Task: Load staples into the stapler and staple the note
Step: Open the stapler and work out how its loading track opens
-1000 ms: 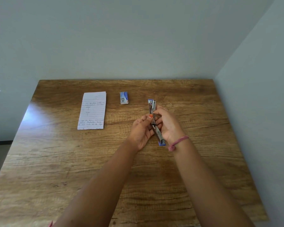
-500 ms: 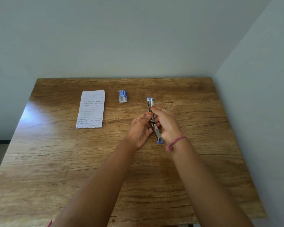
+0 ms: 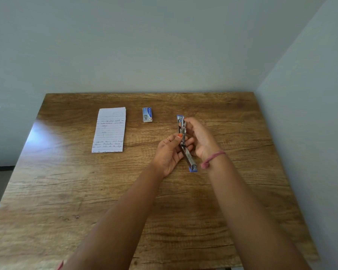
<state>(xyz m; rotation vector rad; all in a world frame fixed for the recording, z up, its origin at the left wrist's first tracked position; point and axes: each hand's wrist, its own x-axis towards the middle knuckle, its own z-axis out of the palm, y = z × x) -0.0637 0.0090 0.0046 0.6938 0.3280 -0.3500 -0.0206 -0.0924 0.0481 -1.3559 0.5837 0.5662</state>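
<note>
A wooden table [image 3: 86, 191] with a strong brown grain is seen from above, set into a corner of pale grey walls [image 3: 164, 45]. Its far-left part is washed out by a patch of glare.

Both bare forearms are stretched out over the table from the near edge. The left hand [image 3: 169, 154] is held palm up, its fingers curled under the middle of the stapler [image 3: 184, 141] and its thumb, with an orange-painted nail, pressed against the metal from the left. A gold ring [image 3: 168, 139] is worn on one finger of that hand. The right hand [image 3: 200, 138] is wrapped around the stapler from the right, and the far, upper end is pinched by its fingertips. A pink thread bracelet [image 3: 213, 157] is tied around the right wrist.

The stapler is held above the table right of centre. It is swung open, so that two long metal parts with blue ends are spread out nearly in one line.

A lined, handwritten note [image 3: 109, 130] is laid flat on the far-left part of the table, well apart from the hands. A small blue-and-white box of staples [image 3: 147, 114] is placed between the note and the stapler, near the far edge.
</note>
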